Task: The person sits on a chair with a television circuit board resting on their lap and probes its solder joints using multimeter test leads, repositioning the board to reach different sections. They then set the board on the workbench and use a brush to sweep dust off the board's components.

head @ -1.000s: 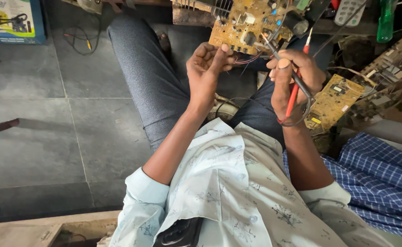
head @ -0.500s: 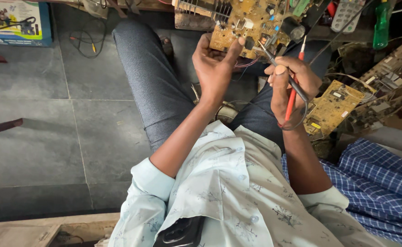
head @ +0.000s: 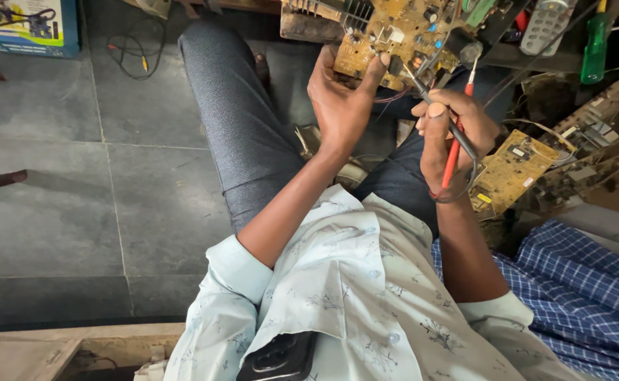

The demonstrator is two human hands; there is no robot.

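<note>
My left hand (head: 341, 99) grips the lower edge of a large brown circuit board (head: 401, 28) that stands over my knees, thumb up against its face. In my right hand (head: 450, 130) I hold two meter probes together, a red one (head: 457, 144) and a black one (head: 429, 95). The black probe's tip touches the board just right of my left thumb; the red probe's tip points up toward the board's right side. Probe leads loop below my right hand.
A second brown circuit board (head: 510, 173) lies at my right knee, with more boards and wires (head: 591, 134) beyond it. A green-handled tool (head: 595, 46) and a remote control (head: 546, 25) lie at top right. A colourful box (head: 27, 25) sits on the grey tiled floor at top left. Blue checked cloth (head: 584, 296) is at the right.
My left hand has moved up from in front of the board to grip its lower edge. My right hand has raised the probes, and the black tip now meets the board.
</note>
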